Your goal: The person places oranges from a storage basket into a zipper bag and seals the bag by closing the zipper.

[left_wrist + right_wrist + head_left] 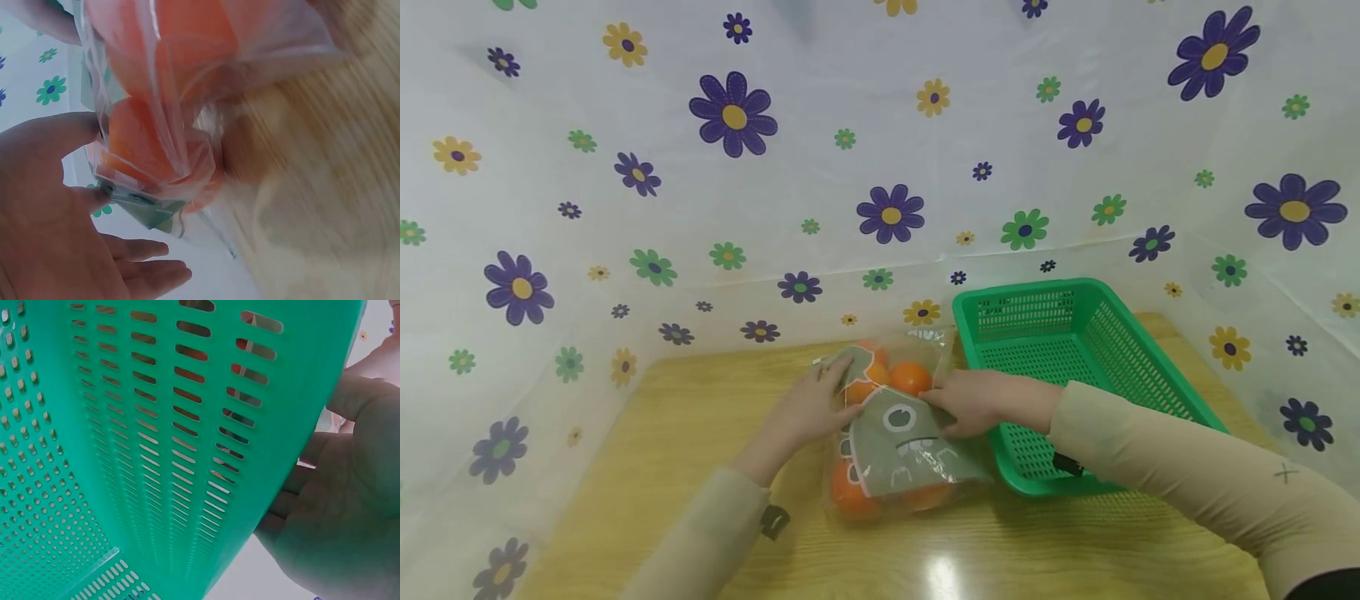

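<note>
A clear plastic bag (887, 454) with a grey-green cartoon face lies on the wooden table, holding several oranges (910, 379). On its upper left side, my left hand (812, 404) touches the plastic, thumb and fingers spread. The left wrist view shows that hand (50, 219) with its thumb and index finger against the bag (156, 144) and its other fingers extended. My right hand (970, 402) touches the bag's right side. In the right wrist view the basket's rim hides the fingertips of the right hand (337, 475), so their hold is unclear.
A green perforated plastic basket (1157, 367) stands right of the bag, with my right forearm reaching across it. Its slotted wall (300, 375) fills much of the right wrist view. Flower-patterned white sheeting (820, 175) surrounds the wooden table (700, 425) at the back and sides.
</note>
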Tool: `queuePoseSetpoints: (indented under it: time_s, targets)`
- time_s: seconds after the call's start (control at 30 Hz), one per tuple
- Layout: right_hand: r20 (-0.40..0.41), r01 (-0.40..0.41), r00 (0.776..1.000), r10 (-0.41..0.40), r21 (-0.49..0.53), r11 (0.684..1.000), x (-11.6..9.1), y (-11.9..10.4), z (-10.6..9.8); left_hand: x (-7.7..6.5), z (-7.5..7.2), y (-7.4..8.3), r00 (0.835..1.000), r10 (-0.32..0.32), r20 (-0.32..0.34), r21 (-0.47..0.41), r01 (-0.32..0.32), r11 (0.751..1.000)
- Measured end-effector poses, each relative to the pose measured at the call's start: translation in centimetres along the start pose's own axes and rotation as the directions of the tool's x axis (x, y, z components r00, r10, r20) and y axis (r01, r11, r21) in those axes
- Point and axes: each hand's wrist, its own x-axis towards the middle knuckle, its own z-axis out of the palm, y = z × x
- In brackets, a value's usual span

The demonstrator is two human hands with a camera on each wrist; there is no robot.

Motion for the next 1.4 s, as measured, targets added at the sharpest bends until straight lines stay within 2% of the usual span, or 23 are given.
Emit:
queuePoseSetpoints:
  time_s: [0.13,0.33,0.5,0.73,0.87,1.07,1.27,1.4]
  targets:
    - [0.053,-0.049,0.997,0.048,0.025,0.998,0.0,-0.3,-0.3,0.3,0.1,-0.2,0.999,-0.026,0.024,0.121,0.023,0.992]
    - [0.107,-0.113,0.988,0.109,0.034,0.993,0.5,-0.8,-0.4,0.6,0.2,-0.2,0.997,-0.011,0.078,0.248,-0.008,0.969]
    - [0.129,-0.145,0.982,0.139,0.037,0.989,0.9,-0.9,-0.1,0.7,0.4,-0.1,0.991,-0.005,0.137,0.286,-0.035,0.958]
    - [0.084,-0.143,0.986,0.145,-0.037,0.989,0.5,-1.2,0.1,0.4,0.3,0.3,0.993,0.018,0.116,0.315,-0.054,0.948]
    - [0.050,-0.127,0.990,0.131,-0.082,0.989,-0.5,-1.4,0.3,-0.3,0.5,0.6,0.992,0.044,0.117,0.332,-0.081,0.940]
    - [-0.022,-0.062,0.998,0.059,-0.124,0.990,-2.5,-1.8,1.0,-2.2,1.2,1.0,0.989,0.100,0.106,0.298,-0.128,0.946]
    - [-0.073,0.013,0.997,-0.026,-0.168,0.986,-4.7,-2.4,0.9,-4.0,1.4,1.3,0.981,0.180,0.077,0.346,-0.195,0.918]
    - [-0.117,0.050,0.990,-0.074,-0.199,0.979,-5.7,-2.3,0.9,-5.3,1.0,1.7,0.974,0.211,0.080,0.344,-0.226,0.911]
